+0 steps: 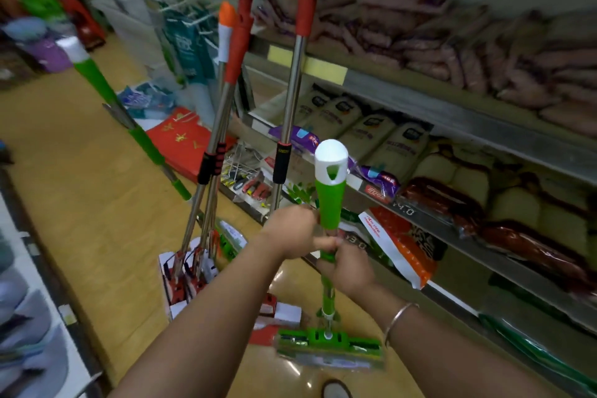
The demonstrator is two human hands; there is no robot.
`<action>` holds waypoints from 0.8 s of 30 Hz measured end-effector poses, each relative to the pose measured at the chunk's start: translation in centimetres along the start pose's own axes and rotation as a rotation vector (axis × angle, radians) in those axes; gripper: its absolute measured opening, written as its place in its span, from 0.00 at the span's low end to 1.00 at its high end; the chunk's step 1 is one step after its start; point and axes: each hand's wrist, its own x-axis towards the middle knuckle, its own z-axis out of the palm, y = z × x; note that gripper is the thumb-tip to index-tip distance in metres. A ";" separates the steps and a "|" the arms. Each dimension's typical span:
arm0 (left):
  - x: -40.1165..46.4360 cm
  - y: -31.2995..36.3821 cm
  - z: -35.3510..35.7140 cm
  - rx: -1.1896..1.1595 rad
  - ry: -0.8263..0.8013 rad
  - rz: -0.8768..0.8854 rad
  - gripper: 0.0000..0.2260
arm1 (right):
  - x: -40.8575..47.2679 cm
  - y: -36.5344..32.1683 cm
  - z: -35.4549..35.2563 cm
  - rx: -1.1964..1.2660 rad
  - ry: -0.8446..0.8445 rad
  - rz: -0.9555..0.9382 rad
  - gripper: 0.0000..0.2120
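Note:
I hold a green mop [329,203] upright in front of me, its white cap at the top and its green sponge head [328,344] just above the floor. My left hand [292,231] grips the green handle just below the cap. My right hand [347,270] grips the shaft right under it, a metal bangle on that wrist. The two hands touch each other.
Several red-handled mops [223,126] lean against the metal shelf [452,100] ahead, and another green mop [135,126] leans at the left. The shelves on the right hold bagged goods. A red box [181,142] lies on the yellow floor, with a counter edge at far left.

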 end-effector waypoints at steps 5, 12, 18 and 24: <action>-6.4 -0.1 -3.8 0.171 0.056 -0.030 0.31 | -5.1 -4.1 -0.4 -0.109 0.031 -0.082 0.16; -18.8 -2.9 -7.2 0.240 0.156 -0.108 0.30 | -11.7 -12.1 -0.3 -0.160 0.107 -0.202 0.08; -26.7 -8.2 -9.4 0.267 0.194 -0.331 0.17 | -13.9 -18.7 0.5 -0.234 0.126 -0.275 0.12; -30.3 -13.2 -11.2 0.433 0.123 -0.468 0.15 | -13.7 -25.1 2.9 -0.249 0.142 -0.350 0.15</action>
